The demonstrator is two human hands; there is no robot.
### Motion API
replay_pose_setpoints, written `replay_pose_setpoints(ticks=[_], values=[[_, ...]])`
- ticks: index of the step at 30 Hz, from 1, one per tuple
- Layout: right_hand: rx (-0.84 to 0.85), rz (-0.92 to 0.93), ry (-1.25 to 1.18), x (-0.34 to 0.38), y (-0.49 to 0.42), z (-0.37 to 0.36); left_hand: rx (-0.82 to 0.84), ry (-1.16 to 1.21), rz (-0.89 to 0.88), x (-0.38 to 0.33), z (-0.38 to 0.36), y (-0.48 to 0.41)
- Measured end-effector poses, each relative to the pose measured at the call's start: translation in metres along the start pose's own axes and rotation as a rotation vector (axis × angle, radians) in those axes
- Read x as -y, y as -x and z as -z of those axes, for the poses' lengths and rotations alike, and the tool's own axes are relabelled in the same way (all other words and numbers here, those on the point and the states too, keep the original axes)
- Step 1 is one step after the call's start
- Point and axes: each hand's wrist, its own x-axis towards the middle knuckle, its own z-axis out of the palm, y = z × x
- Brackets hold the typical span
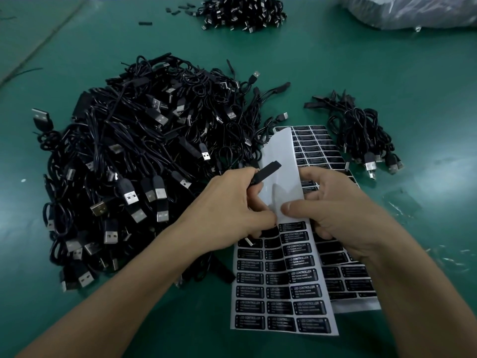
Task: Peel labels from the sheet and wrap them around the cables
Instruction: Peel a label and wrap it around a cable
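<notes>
Slanting up-right, the cable end [267, 170] overlaps the label sheet [280, 151].

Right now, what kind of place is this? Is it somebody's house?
Probably a factory or workshop, not a house. A big heap of matching black cables lies on the green table, sheets of printed labels lie beside it, and another heap sits at the back.
</notes>
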Motion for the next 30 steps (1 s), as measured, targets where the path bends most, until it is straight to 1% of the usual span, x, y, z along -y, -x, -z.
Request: replay_pose_setpoints(ticks=[4,12,15,18,20,22,26,30], values=[[-0.008,0.0,0.031,-0.001,-0.002,0.002,0.007,-0.006,-0.005,0.0,0.001,0.0],[-0.021,0.017,0.131,-0.001,-0.002,0.008,-0.041,-0.059,-0.005,-0.003,0.003,0.0],[-0.065,0.059,0.262,-0.001,0.001,0.019,-0.078,0.005,0.024,-0.004,0.008,0.001],[-0.231,0.11,0.51,-0.006,0.0,0.031,-0.099,0.18,0.073,-0.005,0.014,-0.003],[-0.316,0.172,0.622,-0.008,-0.001,0.033,-0.099,0.291,0.092,-0.006,0.018,-0.005],[-0.336,0.289,0.644,-0.008,-0.001,0.028,-0.104,0.359,0.097,-0.007,0.02,-0.006],[-0.296,0.548,0.535,-0.007,0.002,0.011,-0.162,0.424,0.084,-0.005,0.019,-0.006],[-0.28,0.639,0.562,-0.006,0.004,-0.002,-0.212,0.43,0.09,-0.003,0.018,-0.008]])
